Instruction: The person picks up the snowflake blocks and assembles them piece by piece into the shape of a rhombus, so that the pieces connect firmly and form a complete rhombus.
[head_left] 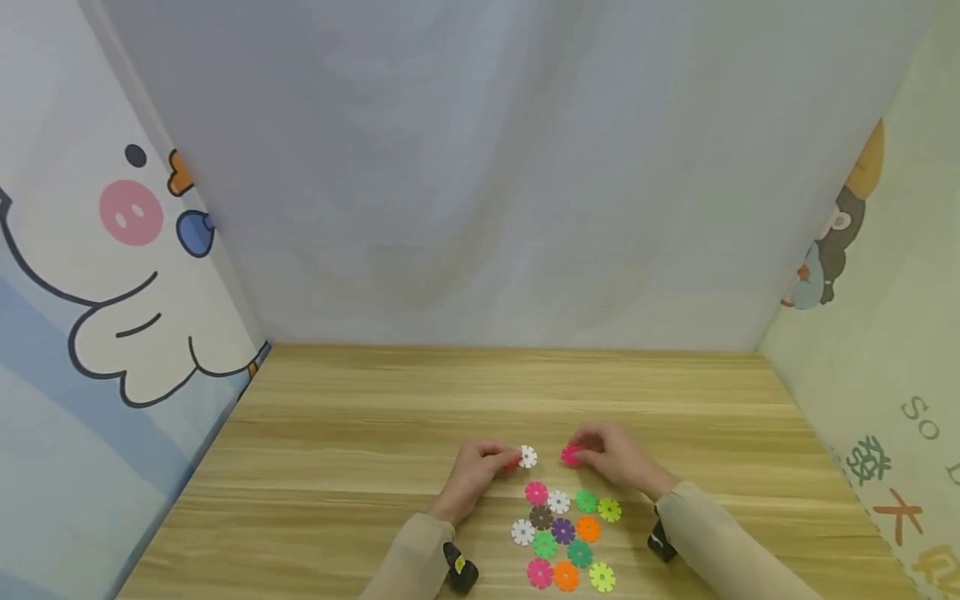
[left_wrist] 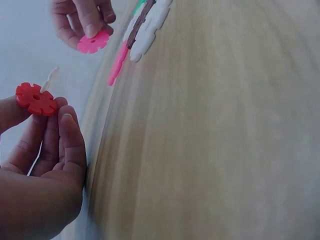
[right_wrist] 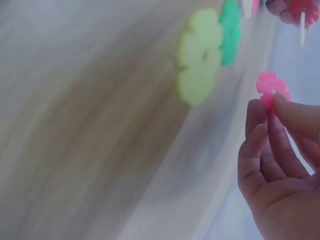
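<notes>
My left hand (head_left: 472, 475) pinches a red notched disc (left_wrist: 36, 99) between thumb and fingers. A white notched disc (head_left: 528, 457) is slotted into the red one, standing crosswise to it in the left wrist view. Across a short gap, my right hand (head_left: 613, 457) pinches a pink notched disc (right_wrist: 272, 90) by its edge, apart from the joined pair. Both hands are raised over the table, on the far side of a group of loose discs; the nearest of these are a pink disc (head_left: 536, 492) and a white disc (head_left: 558, 502).
The loose discs lie flat on the wooden table (head_left: 337, 433); among them are a purple disc (head_left: 563, 531), an orange disc (head_left: 566, 576) and a yellow-green disc (head_left: 602, 577). A pale curtain (head_left: 480, 208) hangs behind the table, and printed cloths flank it.
</notes>
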